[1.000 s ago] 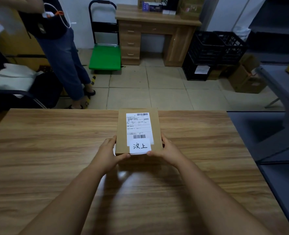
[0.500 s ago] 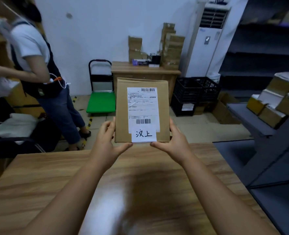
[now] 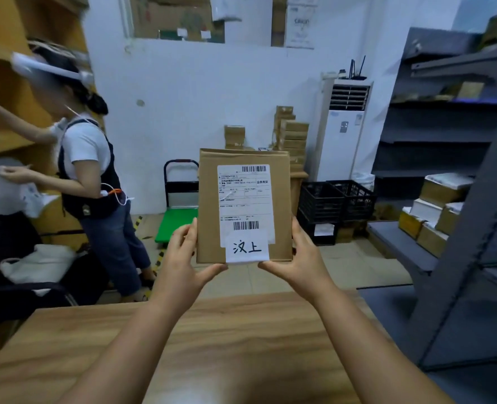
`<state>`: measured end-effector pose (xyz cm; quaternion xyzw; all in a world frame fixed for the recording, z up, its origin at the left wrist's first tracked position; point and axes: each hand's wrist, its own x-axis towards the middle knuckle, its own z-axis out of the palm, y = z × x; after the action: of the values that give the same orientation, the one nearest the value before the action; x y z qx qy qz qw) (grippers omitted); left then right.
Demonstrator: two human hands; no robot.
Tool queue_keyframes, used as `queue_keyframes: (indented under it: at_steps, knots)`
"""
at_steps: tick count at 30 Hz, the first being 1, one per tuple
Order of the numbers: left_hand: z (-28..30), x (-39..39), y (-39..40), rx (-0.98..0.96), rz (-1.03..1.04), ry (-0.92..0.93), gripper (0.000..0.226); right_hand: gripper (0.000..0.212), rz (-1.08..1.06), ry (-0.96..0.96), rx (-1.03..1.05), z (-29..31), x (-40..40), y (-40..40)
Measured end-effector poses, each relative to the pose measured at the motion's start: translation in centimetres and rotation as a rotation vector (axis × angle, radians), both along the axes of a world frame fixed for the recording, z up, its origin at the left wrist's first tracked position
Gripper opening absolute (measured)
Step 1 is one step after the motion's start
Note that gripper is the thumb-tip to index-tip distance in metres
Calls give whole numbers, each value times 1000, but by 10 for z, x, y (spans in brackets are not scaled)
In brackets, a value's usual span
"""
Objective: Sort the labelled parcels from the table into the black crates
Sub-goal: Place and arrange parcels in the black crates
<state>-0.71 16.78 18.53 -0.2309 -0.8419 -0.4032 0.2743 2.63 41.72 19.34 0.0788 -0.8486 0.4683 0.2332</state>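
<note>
Above the wooden table (image 3: 241, 339), clear of its top: brown parcel (image 3: 244, 205) held upright, shipping label (image 3: 245, 204) and handwritten white tag (image 3: 247, 248) facing camera. Left hand (image 3: 180, 258) clamped on lower left edge, thumb under bottom corner; right hand (image 3: 302, 258) gripping lower right edge likewise. Behind parcel, partly hidden by it: green platform trolley (image 3: 177, 223) and desk with stacked cartons (image 3: 292, 132). Black crates (image 3: 336, 204) on floor to the right, beside white standing air conditioner (image 3: 342, 135). Grey shelving (image 3: 451, 199) with boxes far right. Second person (image 3: 92, 182) standing left, at wooden shelves.
</note>
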Motion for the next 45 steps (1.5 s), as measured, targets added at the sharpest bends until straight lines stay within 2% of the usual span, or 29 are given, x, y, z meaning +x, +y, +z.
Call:
queue_keyframes:
  at_steps: [6, 12, 17, 26, 32, 36, 40, 45]
  knots:
    - [3, 31, 33, -1, 56, -66, 114, 113, 58, 43, 7, -1, 16, 30]
    - [-2, 63, 50, 25, 165, 7, 108, 120, 85, 19, 7, -13, 29, 44]
    - [-8, 89, 40, -4, 231, 45, 105, 122, 136, 10, 28, -21, 42, 37]
    - [1, 135, 1, 93, 228, 21, 106, 118, 189, 64, 31, -8, 76, -6]
    - [11, 178, -69, 71, 310, 54, 109, 116, 244, 106, 34, 7, 113, -81]
    - [17, 221, -148, 23, 383, 63, 109, 120, 336, 102, -18, 10, 139, -160]
    - [11, 272, -228, 62, 484, 48, 108, 124, 468, 113, -35, 3, 163, -248]
    - [-1, 346, -325, 93, 700, 41, 108, 104, 671, 122, -38, 1, 196, -367]
